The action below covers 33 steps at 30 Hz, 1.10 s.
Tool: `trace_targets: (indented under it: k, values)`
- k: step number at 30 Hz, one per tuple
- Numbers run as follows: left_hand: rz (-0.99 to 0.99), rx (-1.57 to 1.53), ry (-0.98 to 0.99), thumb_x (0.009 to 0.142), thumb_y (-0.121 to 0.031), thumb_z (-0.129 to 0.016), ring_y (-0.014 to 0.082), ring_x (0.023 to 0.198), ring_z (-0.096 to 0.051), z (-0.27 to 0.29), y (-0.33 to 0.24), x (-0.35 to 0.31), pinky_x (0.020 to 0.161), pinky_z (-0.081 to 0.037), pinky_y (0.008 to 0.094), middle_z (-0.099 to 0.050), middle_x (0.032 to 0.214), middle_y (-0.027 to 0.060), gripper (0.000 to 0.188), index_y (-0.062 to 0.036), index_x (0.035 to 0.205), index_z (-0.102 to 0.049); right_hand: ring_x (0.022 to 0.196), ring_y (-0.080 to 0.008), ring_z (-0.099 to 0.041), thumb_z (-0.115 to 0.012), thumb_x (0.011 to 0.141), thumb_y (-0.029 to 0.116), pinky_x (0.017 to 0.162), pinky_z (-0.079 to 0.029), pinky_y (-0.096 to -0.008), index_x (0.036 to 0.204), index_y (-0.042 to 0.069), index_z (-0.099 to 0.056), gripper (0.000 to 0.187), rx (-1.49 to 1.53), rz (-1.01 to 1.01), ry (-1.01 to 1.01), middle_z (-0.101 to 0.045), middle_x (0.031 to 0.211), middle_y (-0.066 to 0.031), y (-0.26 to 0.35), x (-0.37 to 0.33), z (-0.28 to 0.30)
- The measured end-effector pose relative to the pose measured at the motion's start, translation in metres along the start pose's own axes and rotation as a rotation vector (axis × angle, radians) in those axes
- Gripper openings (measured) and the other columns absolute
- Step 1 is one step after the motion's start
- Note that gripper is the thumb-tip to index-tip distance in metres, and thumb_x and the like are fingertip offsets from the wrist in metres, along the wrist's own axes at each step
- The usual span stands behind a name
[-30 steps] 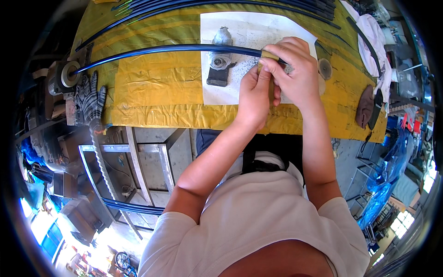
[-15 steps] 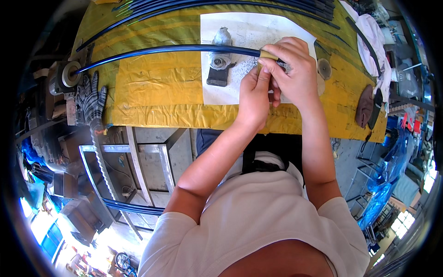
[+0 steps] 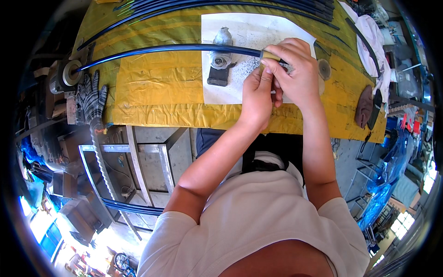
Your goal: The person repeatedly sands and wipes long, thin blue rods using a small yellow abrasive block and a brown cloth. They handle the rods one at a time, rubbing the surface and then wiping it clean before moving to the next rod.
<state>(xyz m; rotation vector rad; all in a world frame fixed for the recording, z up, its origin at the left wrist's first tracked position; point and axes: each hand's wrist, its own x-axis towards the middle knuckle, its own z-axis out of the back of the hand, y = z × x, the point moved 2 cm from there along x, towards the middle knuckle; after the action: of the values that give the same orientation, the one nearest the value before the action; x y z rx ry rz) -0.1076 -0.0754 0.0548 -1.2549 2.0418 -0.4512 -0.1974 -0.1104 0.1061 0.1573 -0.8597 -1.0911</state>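
Note:
A slender, glossy blue rod (image 3: 175,47) runs left to right above the bench. Its left end sits in the round front of a motor-like device (image 3: 70,75). Near the right end, a tan strip (image 3: 267,55) is folded round the rod. My right hand (image 3: 297,69) closes over the strip and rod end with thumb and fingers. Just below, my left hand (image 3: 258,94) pinches at the strip's lower part, its fingertips close to my right hand's. The rod's tip is partly hidden by my right hand.
Below the rod lies white paper (image 3: 249,27) with dark specks, bearing a grey wrapped support (image 3: 220,60) and black block (image 3: 218,77). Several dark rods (image 3: 277,3) line the far edge. A striped glove (image 3: 92,99) is at left, a tape roll (image 3: 324,69) at right.
My left hand has shifted slightly to the right, closer under my right hand. Less of the tan strip's hanging part shows. The rod has stayed in place.

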Motion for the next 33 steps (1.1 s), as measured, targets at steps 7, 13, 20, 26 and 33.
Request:
trace_targets:
  k: [7, 13, 20, 26, 33]
  values:
    - [0.004, -0.001, 0.004, 0.098, -0.022, -0.037, 0.0069, 0.053, -0.043, -0.002, 0.001, -0.001, 0.042, -0.033, 0.0195, -0.048, 0.068, 0.0005, 0.021, -0.0069, 0.091, -0.049, 0.077, -0.0242, -0.056, -0.072, 0.065, 0.011, 0.08, -0.04, -0.034, 0.081, 0.002, -0.066, 0.019, -0.002, 0.009, -0.003, -0.061, 0.073, -0.0078, -0.001, -0.001, 0.002]
    - [0.013, -0.004, -0.023, 0.098, -0.024, -0.037, 0.0062, 0.047, -0.041, -0.006, 0.003, 0.001, 0.039, -0.034, 0.0203, -0.045, 0.061, -0.0009, 0.028, -0.008, 0.078, -0.045, 0.076, -0.0244, -0.056, -0.072, 0.065, 0.011, 0.08, -0.04, -0.0341, 0.081, 0.002, -0.066, 0.019, -0.011, 0.008, -0.004, -0.062, 0.073, -0.008, -0.005, -0.003, 0.004]
    - [0.035, -0.013, -0.01, 0.098, -0.024, -0.038, 0.0065, 0.05, -0.042, -0.01, 0.008, 0.0, 0.04, -0.032, 0.0201, -0.045, 0.065, -0.0006, 0.023, -0.0083, 0.083, -0.046, 0.074, -0.0245, -0.057, -0.074, 0.064, 0.013, 0.079, -0.041, -0.0339, 0.081, 0.002, -0.067, 0.021, -0.036, 0.024, -0.001, -0.062, 0.072, -0.0083, -0.01, -0.006, 0.012]
    - [0.049, -0.011, 0.006, 0.098, -0.025, -0.04, 0.0066, 0.051, -0.042, -0.014, 0.013, 0.0, 0.04, -0.031, 0.0201, -0.044, 0.068, -0.0007, 0.022, -0.0088, 0.084, -0.046, 0.074, -0.0246, -0.057, -0.074, 0.063, 0.012, 0.078, -0.042, -0.034, 0.082, 0.002, -0.067, 0.022, -0.035, 0.007, -0.008, -0.062, 0.071, -0.0082, -0.012, -0.008, 0.017]
    - [0.052, -0.026, 0.023, 0.098, -0.024, -0.039, 0.0066, 0.05, -0.041, -0.018, 0.017, 0.001, 0.04, -0.031, 0.0202, -0.044, 0.068, -0.0007, 0.021, -0.009, 0.084, -0.046, 0.074, -0.0247, -0.056, -0.075, 0.062, 0.012, 0.077, -0.042, -0.0341, 0.082, 0.003, -0.067, 0.023, -0.051, -0.004, -0.012, -0.062, 0.073, -0.0081, -0.015, -0.011, 0.021]
